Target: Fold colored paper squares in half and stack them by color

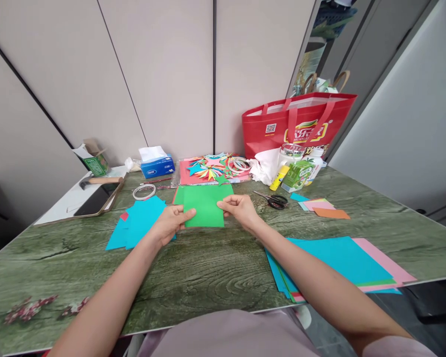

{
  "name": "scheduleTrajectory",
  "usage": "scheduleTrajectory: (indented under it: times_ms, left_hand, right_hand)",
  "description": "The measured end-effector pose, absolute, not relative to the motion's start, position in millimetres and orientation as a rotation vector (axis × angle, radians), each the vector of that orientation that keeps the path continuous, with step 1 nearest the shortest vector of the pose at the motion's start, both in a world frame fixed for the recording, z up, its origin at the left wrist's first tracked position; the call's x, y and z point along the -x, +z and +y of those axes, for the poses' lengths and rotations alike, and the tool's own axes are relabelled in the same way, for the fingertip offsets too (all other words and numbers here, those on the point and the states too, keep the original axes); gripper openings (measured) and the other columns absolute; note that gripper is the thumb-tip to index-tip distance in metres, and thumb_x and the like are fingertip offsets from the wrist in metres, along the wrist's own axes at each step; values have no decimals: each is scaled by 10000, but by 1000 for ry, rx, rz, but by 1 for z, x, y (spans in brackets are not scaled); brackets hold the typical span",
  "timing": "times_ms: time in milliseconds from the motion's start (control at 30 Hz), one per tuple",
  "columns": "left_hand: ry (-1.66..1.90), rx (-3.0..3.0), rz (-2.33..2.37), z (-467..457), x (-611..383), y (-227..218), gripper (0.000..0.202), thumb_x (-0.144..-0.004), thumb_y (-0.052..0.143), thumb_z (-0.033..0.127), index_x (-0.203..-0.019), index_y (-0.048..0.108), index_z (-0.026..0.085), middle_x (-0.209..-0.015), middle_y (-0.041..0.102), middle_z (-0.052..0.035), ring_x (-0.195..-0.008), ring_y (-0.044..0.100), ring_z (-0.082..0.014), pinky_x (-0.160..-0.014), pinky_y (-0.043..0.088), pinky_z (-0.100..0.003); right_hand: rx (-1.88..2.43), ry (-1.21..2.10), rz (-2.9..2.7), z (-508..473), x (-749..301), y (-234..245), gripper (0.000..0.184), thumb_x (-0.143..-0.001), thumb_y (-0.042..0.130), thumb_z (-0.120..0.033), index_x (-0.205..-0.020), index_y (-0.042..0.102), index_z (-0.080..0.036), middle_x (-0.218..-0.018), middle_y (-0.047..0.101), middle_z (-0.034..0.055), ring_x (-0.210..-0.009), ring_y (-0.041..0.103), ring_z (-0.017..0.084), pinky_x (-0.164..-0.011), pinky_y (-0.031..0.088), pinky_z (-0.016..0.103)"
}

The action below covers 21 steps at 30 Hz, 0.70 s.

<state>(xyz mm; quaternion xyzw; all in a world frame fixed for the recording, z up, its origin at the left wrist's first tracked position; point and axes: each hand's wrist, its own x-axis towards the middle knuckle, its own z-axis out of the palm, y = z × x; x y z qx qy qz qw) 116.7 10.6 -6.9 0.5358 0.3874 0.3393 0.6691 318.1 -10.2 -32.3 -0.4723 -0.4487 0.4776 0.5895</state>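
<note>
A square sheet of green paper (203,208) is held up over the table between both hands. My left hand (171,222) pinches its left edge, thumb in front. On the opposite edge, my right hand (241,209) grips it between thumb and fingers. Just behind it lies another green sheet (226,189), partly covered, with a sliver of red or pink at its left. Blue paper sheets (143,223) are spread by my left hand, with a small red piece on them. Black-handled scissors (275,200) rest to the right of my right hand.
Under my right forearm is a stack of blue paper (330,255) with pink and green sheets. Behind are paper stars (211,166), tape rolls (144,192), a tissue pack (157,163), a glue stick (279,177) and a red bag (267,131). A phone (98,199) lies left.
</note>
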Motion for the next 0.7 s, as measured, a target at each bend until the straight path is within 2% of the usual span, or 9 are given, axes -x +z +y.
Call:
scheduleTrajectory:
  times_ms: [100, 233, 400, 700]
  left_hand:
    - [636, -1212, 868, 8, -118, -7, 323, -591, 727, 350, -792, 648, 109, -761, 687, -95, -684, 646, -198, -680, 521, -320]
    - [634, -1188, 863, 11, -117, -9, 299, -648, 695, 316, -836, 641, 90, -839, 691, -120, -737, 658, -229, -734, 521, -365]
    - [666, -1163, 844, 14, -116, -12, 272, -659, 691, 295, -806, 633, 73, -790, 695, -122, -742, 660, -247, -721, 530, -370]
    - [753, -1132, 852, 11, -119, -11, 270, -612, 727, 303, -668, 569, 91, -721, 680, -76, -756, 658, -260, -756, 522, -408]
  right_hand:
    - [1086, 1093, -994, -8, -320, -32, 319, -435, 770, -381, -565, 595, -147, -503, 579, -28, -421, 482, 71, -429, 419, 210]
    - [1067, 1092, -968, -7, -321, -33, 318, -429, 776, -368, -570, 592, -149, -503, 581, -32, -420, 488, 69, -423, 419, 202]
    - [1059, 1093, -971, -7, -321, -33, 312, -429, 777, -363, -568, 592, -153, -503, 581, -32, -417, 484, 69, -420, 416, 202]
    - [1063, 1067, -937, -6, -323, -32, 323, -430, 774, -374, -577, 589, -153, -502, 587, -28, -418, 493, 75, -419, 418, 207]
